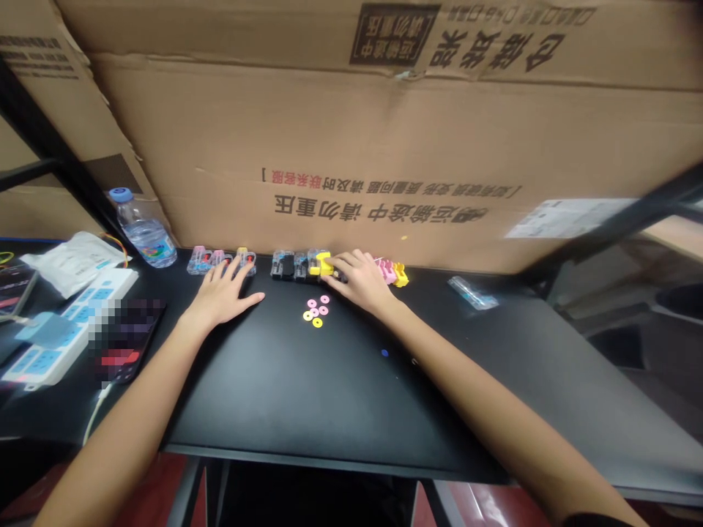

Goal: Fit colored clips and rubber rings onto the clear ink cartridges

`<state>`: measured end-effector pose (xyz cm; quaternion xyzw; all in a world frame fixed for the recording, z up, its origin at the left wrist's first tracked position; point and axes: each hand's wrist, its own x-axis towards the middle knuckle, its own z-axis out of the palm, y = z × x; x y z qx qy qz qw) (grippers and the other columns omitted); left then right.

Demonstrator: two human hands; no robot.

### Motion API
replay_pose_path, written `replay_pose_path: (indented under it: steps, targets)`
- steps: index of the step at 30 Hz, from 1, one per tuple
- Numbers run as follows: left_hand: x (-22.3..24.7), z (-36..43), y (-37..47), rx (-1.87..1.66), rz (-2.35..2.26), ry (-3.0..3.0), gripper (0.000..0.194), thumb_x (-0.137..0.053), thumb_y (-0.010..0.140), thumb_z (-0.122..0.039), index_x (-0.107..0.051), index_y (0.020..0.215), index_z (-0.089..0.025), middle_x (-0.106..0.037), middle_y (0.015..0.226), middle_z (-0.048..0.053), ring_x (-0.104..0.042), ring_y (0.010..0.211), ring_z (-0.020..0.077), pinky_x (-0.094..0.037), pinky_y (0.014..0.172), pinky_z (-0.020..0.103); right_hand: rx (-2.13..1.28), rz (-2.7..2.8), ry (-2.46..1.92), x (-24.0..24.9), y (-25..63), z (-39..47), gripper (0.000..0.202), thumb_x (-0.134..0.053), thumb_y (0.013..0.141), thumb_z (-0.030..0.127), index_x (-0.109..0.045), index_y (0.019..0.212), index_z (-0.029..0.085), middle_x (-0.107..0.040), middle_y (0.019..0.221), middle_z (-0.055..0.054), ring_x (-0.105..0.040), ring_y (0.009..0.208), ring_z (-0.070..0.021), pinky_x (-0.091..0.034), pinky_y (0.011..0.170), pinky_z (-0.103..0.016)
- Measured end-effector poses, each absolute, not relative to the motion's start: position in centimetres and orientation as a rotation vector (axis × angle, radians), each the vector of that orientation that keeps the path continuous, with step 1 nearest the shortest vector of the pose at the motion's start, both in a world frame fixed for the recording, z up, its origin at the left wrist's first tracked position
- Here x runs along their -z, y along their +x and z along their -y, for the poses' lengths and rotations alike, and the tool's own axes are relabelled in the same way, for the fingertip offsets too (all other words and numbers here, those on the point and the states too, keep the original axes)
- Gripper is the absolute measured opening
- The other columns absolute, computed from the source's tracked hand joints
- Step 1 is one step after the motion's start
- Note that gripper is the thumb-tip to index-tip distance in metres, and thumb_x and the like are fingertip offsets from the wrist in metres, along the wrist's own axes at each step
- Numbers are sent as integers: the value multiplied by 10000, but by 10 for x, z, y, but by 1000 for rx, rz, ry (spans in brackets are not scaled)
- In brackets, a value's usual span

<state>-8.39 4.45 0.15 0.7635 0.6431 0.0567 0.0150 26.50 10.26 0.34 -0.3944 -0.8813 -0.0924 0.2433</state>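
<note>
Well behind the front edge (pixel 340 457), the right hand (pixel 362 280) touches a yellow piece (pixel 318 267).

Printed upside down on the cardboard (pixel 384 124), right of the bottle (pixel 146 230): well above its level, 仓储货架 and a dark square (pixel 394 35) with 运输途中请勿重压; about level, 如有破损 变形 质量问题 请及时联系客服, the last four characters red, and 运输途中请勿重压. The bottle's label is illegible.

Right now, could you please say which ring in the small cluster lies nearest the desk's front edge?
The bright yellow ring; the pink rings and pale-yellow one lie farther back.
</note>
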Motion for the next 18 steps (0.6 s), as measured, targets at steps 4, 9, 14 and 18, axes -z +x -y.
replay_pose_path:
  steps: [4, 9, 14, 18]
  targets:
    - [-3, -43, -79, -302, -1987, 2411, 860, -576, 992, -697, -430, 1654, -167, -292, 1780, 192, -272, 1630, 487, -262, 1299, 667, 378, 2390, -1056, -9, 266, -107, 356, -434, 1132, 256, -722, 1327, 180, -796, 1125, -147, -611, 974, -305, -434, 810, -439]
    - [-22, -28, -46, -963, -1512, 2664, 554, -601, 1062, -456, -523, 1556, -218, -532, 1645, 165, -526, 1501, 342, -413, 1251, 549, 403, 2220, -1018, -20, 265, -78, 313, -465, 1125, 259, -699, 1329, 220, -792, 1129, -128, -599, 919, -292, -418, 797, -434]
    - [-25, -3, -4, -1296, -1023, 2670, 392, -689, 1043, -302, -636, 1429, -253, -734, 1423, 107, -669, 1338, 281, -515, 1144, 497, 222, 2311, -778, -21, 261, -18, 303, -562, 1104, 292, -647, 1383, 214, -792, 1133, -125, -625, 904, -274, -458, 794, -421]
    - [-21, 6, 8, -1346, -847, 2413, 237, -719, 1026, -264, -721, 1263, -265, -815, 1231, 69, -752, 1174, 248, -562, 1055, 469, 105, 2326, -734, -13, 267, -3, 265, -555, 1107, 287, -625, 1342, 186, -774, 1020, -116, -612, 823, -251, -499, 743, -390]
